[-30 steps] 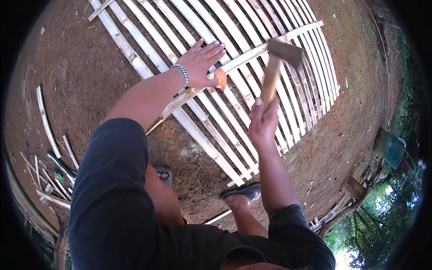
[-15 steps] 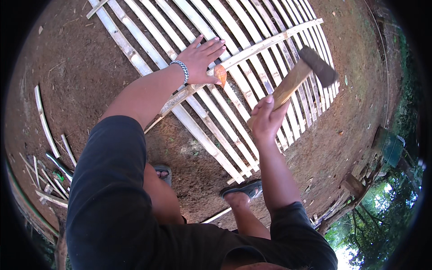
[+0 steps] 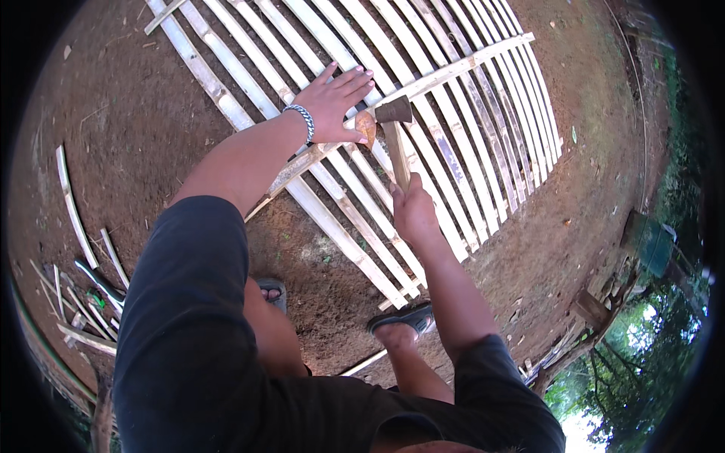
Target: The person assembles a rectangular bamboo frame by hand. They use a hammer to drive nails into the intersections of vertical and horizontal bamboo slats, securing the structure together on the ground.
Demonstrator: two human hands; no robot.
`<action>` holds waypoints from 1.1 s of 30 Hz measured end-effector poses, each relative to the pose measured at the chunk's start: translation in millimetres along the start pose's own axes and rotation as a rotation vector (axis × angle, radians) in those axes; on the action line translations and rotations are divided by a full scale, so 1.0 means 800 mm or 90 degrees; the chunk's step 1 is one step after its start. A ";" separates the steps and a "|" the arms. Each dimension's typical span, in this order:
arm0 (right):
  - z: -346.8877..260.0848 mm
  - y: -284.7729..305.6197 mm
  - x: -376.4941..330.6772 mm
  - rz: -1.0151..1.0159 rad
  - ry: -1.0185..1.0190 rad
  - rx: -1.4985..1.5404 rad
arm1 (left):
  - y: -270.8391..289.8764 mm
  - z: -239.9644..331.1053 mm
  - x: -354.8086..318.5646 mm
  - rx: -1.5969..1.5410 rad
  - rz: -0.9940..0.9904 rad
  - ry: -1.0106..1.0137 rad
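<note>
A panel of pale bamboo slats (image 3: 468, 151) lies flat on bare brown earth, with a cross batten (image 3: 445, 72) running over the slats. My left hand (image 3: 332, 102), with a metal bracelet at the wrist, presses flat on the batten, fingers spread; a small orange thing (image 3: 365, 127) sits under its thumb side. My right hand (image 3: 411, 208) grips the wooden handle of a hammer (image 3: 393, 113), whose head is down on the batten right beside my left hand.
Loose bamboo strips and offcuts (image 3: 75, 264) lie on the ground at the left. My feet in sandals (image 3: 400, 317) stand at the panel's near edge. A green container (image 3: 649, 238) and wooden stakes are at the right, near trees.
The hammer was raised to the right of the panel; it has swung down and its head now rests on the batten by my left hand. The left hand has stayed in place.
</note>
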State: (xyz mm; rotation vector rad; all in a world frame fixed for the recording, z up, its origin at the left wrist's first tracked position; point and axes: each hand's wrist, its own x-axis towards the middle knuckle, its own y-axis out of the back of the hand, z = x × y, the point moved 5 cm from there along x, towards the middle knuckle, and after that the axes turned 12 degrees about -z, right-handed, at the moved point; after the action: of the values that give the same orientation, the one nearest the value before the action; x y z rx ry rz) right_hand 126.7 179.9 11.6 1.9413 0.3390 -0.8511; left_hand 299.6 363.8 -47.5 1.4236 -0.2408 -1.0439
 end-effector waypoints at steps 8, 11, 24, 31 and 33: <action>0.020 0.046 0.010 0.188 0.063 0.229 | 0.010 0.007 0.004 0.048 -0.022 -0.047; 0.001 0.082 0.013 0.250 0.098 0.299 | 0.020 0.011 0.008 0.075 -0.048 -0.065; 0.014 0.059 0.034 0.016 -0.067 -0.083 | 0.011 0.007 0.016 0.014 -0.020 -0.064; -0.009 0.091 0.014 0.283 0.104 0.232 | 0.005 0.000 0.011 0.019 0.004 -0.065; 0.012 0.063 0.024 0.357 0.115 0.268 | 0.009 0.008 0.016 -0.007 0.006 -0.082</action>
State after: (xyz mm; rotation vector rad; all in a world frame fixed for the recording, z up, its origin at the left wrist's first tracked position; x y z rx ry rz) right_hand 164.9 144.0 29.0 2.3404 -0.3027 -0.3939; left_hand 305.9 348.9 -45.4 1.3457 -0.3351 -1.1297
